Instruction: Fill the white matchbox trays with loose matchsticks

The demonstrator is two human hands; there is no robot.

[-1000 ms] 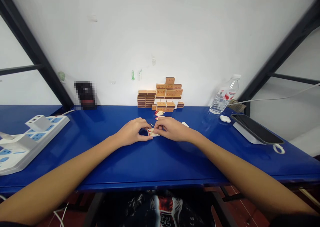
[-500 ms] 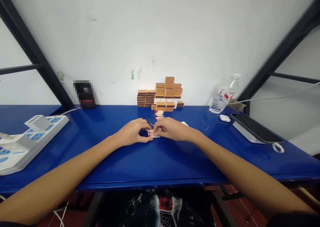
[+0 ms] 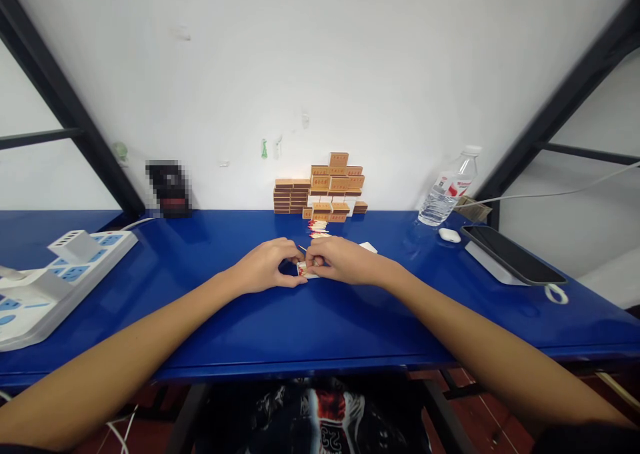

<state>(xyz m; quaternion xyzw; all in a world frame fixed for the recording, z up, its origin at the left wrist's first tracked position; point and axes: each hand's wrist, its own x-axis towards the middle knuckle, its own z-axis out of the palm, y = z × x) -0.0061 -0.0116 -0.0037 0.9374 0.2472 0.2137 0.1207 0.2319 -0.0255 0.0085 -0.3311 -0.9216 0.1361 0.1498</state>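
Note:
Both my hands meet at the middle of the blue table [image 3: 320,321]. My left hand [image 3: 265,266] is curled, with thumb and fingers pinching the left end of a small open matchbox tray [image 3: 302,269] holding red-tipped matches. My right hand [image 3: 340,259] is closed over the tray's right side, fingertips pressing on the matches. A single match [image 3: 302,248] sticks out just above the hands. Loose red-tipped matches [image 3: 318,227] lie behind them.
A stack of tan and brown matchboxes [image 3: 325,191] stands against the white wall. A white power strip [image 3: 55,274] lies at the left edge. At the right are a water bottle [image 3: 447,191], a white earbud case [image 3: 449,235] and a phone [image 3: 513,256].
Both hands and the tray stay almost in place; the right fingertips have shifted slightly over the matches.

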